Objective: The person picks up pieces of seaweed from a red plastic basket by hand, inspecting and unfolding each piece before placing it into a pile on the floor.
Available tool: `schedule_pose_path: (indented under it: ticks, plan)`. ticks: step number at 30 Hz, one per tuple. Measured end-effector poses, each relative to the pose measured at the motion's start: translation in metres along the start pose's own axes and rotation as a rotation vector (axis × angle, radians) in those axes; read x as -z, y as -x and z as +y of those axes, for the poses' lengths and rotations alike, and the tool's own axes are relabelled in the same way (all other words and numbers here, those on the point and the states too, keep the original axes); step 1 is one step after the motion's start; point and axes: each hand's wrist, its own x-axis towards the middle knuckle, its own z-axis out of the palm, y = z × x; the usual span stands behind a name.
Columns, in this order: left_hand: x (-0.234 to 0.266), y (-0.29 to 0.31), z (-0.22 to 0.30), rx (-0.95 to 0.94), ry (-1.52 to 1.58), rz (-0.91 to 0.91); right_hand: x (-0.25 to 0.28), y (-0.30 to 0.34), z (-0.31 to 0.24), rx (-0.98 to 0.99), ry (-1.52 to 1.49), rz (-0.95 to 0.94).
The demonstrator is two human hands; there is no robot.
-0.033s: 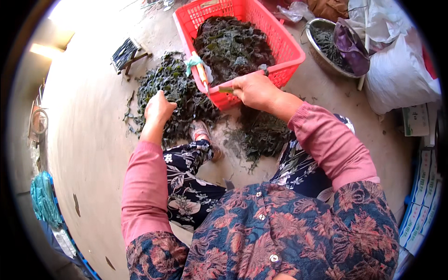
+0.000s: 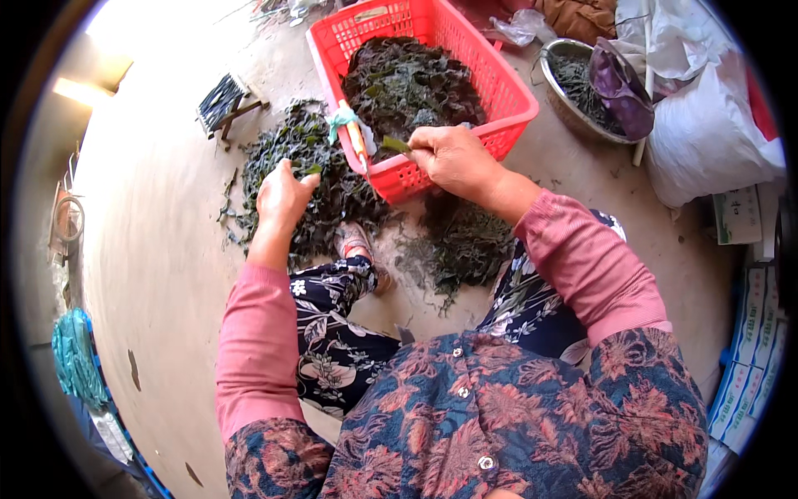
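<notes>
My right hand (image 2: 457, 160) is at the near rim of the red plastic basket (image 2: 486, 131). A small piece of green seaweed (image 2: 396, 144) is pinched between its thumb and fingers, pointing left. Dark, wet seaweed (image 2: 407, 79) is heaped inside the basket. To the left, my left hand (image 2: 283, 196) hovers over a seaweed pile (image 2: 287, 150) on the floor. Its thumb and forefinger are apart, and nothing shows between them; the other fingers are partly hidden. An orange-handled tool (image 2: 355, 137) and a teal cloth (image 2: 339, 121) rest on the basket's left rim.
Another seaweed heap (image 2: 470, 249) lies between my feet. A small folding stool (image 2: 226, 104) stands at the far left. On the right are a metal basin (image 2: 573, 100) of dark strands, a purple bag (image 2: 619, 87), a white sack (image 2: 698, 137) and stacked boxes (image 2: 752, 349).
My left thumb and forefinger have parted. My right hand has shifted slightly up and left, and more of the seaweed piece shows in it.
</notes>
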Motion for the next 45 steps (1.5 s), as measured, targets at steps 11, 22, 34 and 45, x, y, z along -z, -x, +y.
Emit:
schedule_pose_path:
  ticks: [11,22,34,45]
  plan:
    - [0.017,0.058,0.095,0.015,1.787,-0.603,0.011,0.039,-0.058,0.826,0.144,0.274]
    - [0.028,0.066,0.099,-0.331,1.945,-0.623,0.000,0.034,-0.043,-0.169,-1.136,-0.241]
    - [0.032,0.044,0.081,-0.189,1.922,-0.230,0.022,0.043,-0.034,-0.207,-0.941,-0.231]
    - [0.033,0.045,0.077,-0.332,1.805,-0.342,0.040,0.040,-0.032,0.026,-0.627,-0.348]
